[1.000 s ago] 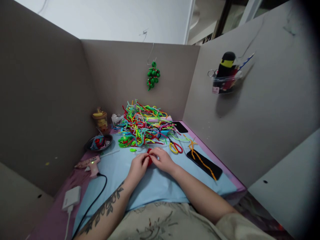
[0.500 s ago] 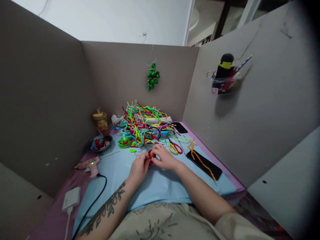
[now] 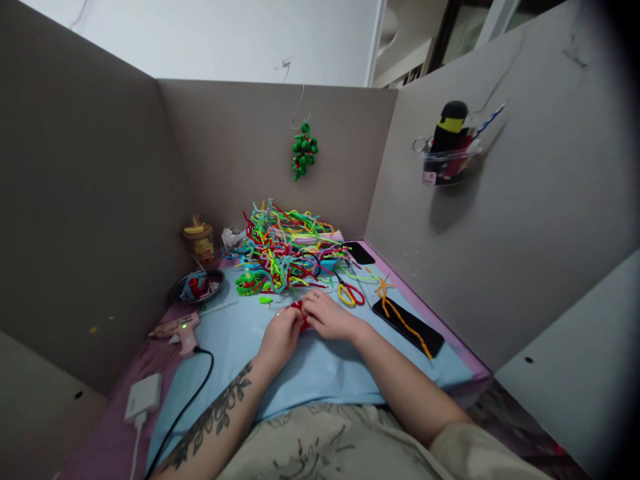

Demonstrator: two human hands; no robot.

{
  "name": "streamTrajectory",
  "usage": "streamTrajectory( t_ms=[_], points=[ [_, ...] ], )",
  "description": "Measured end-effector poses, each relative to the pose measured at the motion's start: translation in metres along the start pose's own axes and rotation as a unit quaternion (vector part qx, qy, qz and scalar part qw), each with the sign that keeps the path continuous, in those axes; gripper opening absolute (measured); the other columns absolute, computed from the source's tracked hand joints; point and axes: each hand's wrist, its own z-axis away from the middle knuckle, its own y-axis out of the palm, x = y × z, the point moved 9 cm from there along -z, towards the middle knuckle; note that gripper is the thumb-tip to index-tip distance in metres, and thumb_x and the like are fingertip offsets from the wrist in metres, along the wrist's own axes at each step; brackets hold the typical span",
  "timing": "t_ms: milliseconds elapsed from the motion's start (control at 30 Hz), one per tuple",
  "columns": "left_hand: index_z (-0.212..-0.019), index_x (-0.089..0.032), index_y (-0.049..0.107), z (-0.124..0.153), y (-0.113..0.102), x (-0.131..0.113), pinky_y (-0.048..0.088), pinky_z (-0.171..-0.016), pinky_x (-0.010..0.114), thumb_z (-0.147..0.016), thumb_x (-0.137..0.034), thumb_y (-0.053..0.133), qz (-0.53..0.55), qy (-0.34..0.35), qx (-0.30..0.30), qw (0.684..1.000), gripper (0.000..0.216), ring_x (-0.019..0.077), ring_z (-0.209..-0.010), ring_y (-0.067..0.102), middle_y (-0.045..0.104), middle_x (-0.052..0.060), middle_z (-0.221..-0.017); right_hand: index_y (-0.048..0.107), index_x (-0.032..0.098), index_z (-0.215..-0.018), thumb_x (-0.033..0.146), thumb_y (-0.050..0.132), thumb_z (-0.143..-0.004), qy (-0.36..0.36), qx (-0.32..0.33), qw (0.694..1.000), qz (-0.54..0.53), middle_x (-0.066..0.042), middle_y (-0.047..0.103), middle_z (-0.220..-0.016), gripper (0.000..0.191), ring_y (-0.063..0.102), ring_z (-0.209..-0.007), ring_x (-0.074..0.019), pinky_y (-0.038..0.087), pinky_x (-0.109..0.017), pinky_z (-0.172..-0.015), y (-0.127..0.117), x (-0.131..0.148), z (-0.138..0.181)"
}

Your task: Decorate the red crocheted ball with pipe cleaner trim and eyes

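Observation:
A small red piece, likely twisted pipe cleaner [image 3: 304,324], is pinched between both hands just above the blue cloth [image 3: 235,360]; its shape is largely covered by fingers. My left hand [image 3: 280,335] grips its left side with thumb and bent fingers. On the other side, my right hand [image 3: 329,316] has its fingers curled over the top. A heap of coloured pipe cleaners [image 3: 293,247] lies beyond the hands, with a green fuzzy figure [image 3: 251,284] at its near left edge. A bright green scrap [image 3: 265,301] rests close to my left hand.
Scissors [image 3: 351,293] and a black phone-like slab [image 3: 410,328] under an orange pipe cleaner [image 3: 413,332] lie right. A bowl [image 3: 219,287], a pink glue gun [image 3: 186,333] with its cord, and a white power block [image 3: 143,398] are left. Panels enclose the table.
The fingers of both hands have shifted slightly around the red piece, and more of it shows between them. The view has tilted a little; the surrounding things stay in place.

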Motion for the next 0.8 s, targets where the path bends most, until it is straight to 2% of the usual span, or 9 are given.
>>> streamTrajectory(
  t_ms=[167,333,500,567,633,700,733,800],
  points=[
    [-0.082,-0.019,0.05,0.0,0.0,0.003,0.04,-0.072,0.03,-0.088,-0.021,0.04,0.005,-0.01,0.0,1.0,0.013,0.0184,-0.077,0.049,0.057,0.005,-0.08,0.049,0.019,-0.077,0.012,0.05,-0.079,-0.003,-0.014,0.999,-0.041,-0.003,0.049,-0.085,0.008,0.041,-0.088,-0.0191,0.036,-0.033,-0.081,0.001,-0.004,-0.001],
    [-0.093,-0.018,0.053,0.001,0.001,0.011,0.042,-0.075,0.031,-0.087,-0.024,0.043,0.026,-0.05,0.001,0.998,0.013,0.0188,-0.082,0.053,0.06,0.006,-0.088,0.048,0.018,-0.075,0.012,0.05,-0.081,0.009,-0.034,0.996,-0.081,-0.002,0.049,-0.084,0.009,0.042,-0.085,-0.0177,0.036,-0.032,-0.079,0.001,-0.013,-0.001],
    [-0.095,-0.019,0.059,0.001,0.004,0.009,0.041,-0.08,0.034,-0.085,-0.029,0.048,0.021,-0.035,0.015,0.999,0.018,0.0212,-0.089,0.054,0.063,0.007,-0.094,0.051,0.018,-0.074,0.012,0.05,-0.081,0.003,-0.04,0.994,-0.101,-0.002,0.05,-0.081,0.009,0.045,-0.085,-0.0178,0.037,-0.033,-0.081,0.002,-0.014,-0.003],
    [-0.091,-0.019,0.061,0.0,0.004,0.014,0.041,-0.078,0.033,-0.083,-0.03,0.05,0.039,-0.053,0.008,0.998,0.017,0.0209,-0.085,0.055,0.064,0.007,-0.09,0.055,0.019,-0.079,0.016,0.052,-0.081,0.003,-0.058,0.99,-0.127,-0.003,0.053,-0.085,0.005,0.047,-0.089,-0.0185,0.037,-0.035,-0.085,0.001,-0.016,-0.003],
    [-0.086,-0.018,0.062,-0.001,0.001,0.028,0.042,-0.074,0.032,-0.082,-0.031,0.051,0.102,-0.108,-0.017,0.989,0.017,0.019,-0.077,0.056,0.065,0.006,-0.083,0.058,0.021,-0.094,0.022,0.054,-0.083,0.026,-0.099,0.981,-0.168,-0.005,0.056,-0.097,0.012,0.049,-0.097,-0.0196,0.038,-0.036,-0.088,-0.003,-0.024,-0.003],
    [-0.084,-0.016,0.061,0.001,-0.002,0.046,0.043,-0.069,0.029,-0.08,-0.033,0.054,0.222,-0.184,-0.057,0.956,0.019,0.0167,-0.071,0.057,0.065,0.005,-0.078,0.055,0.023,-0.109,0.029,0.051,-0.085,0.08,-0.157,0.96,-0.216,-0.006,0.056,-0.107,0.025,0.05,-0.103,-0.0202,0.039,-0.037,-0.089,-0.006,-0.039,0.001],
    [-0.085,-0.015,0.061,0.002,-0.002,0.054,0.044,-0.068,0.028,-0.079,-0.034,0.056,0.297,-0.221,-0.078,0.926,0.02,0.0159,-0.07,0.057,0.065,0.004,-0.078,0.053,0.023,-0.112,0.032,0.049,-0.087,0.114,-0.187,0.946,-0.241,-0.007,0.055,-0.11,0.028,0.05,-0.104,-0.0202,0.041,-0.037,-0.088,-0.006,-0.049,0.004],
    [-0.089,-0.014,0.059,0.005,0.003,0.067,0.046,-0.068,0.026,-0.076,-0.033,0.061,0.446,-0.279,-0.106,0.844,0.023,0.0149,-0.072,0.059,0.066,0.005,-0.082,0.052,0.023,-0.114,0.039,0.045,-0.088,0.175,-0.232,0.912,-0.29,-0.007,0.055,-0.111,0.031,0.052,-0.104,-0.0203,0.042,-0.037,-0.087,-0.002,-0.065,0.011]
  ],
)
